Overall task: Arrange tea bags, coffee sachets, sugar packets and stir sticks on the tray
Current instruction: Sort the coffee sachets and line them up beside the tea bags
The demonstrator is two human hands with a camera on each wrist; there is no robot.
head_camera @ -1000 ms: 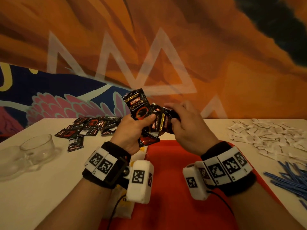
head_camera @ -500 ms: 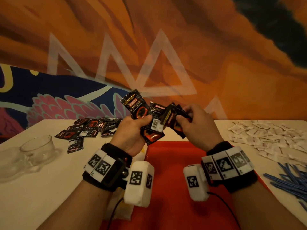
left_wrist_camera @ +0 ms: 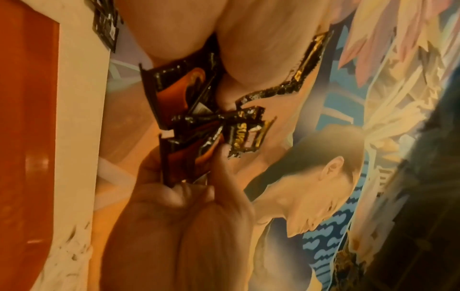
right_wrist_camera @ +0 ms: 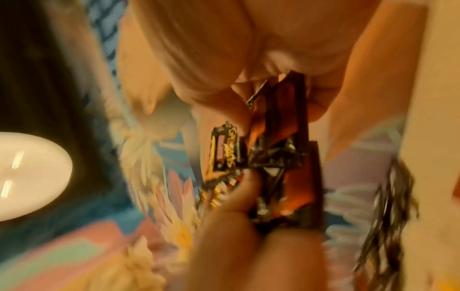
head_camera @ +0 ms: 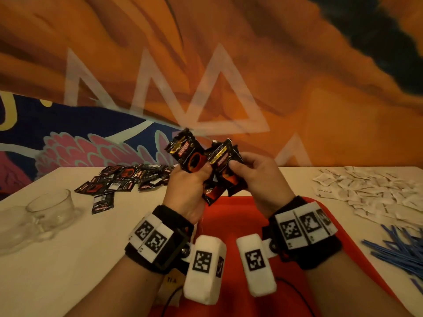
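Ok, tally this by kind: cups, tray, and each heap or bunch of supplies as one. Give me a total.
Glass cups: 2
Red tray: 1
Coffee sachet heap on the table: 1
Coffee sachet bunch, gripped by left hand and right hand: 1
Sugar packet heap: 1
Blue stir stick heap: 1
Total: 7

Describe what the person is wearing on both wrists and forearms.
Both forearms are bare, with no sleeves. The left hand and right hand each have a black wristband with white square-code tags, plus a white padded block bearing another black code. A thin black cable trails beneath each block.
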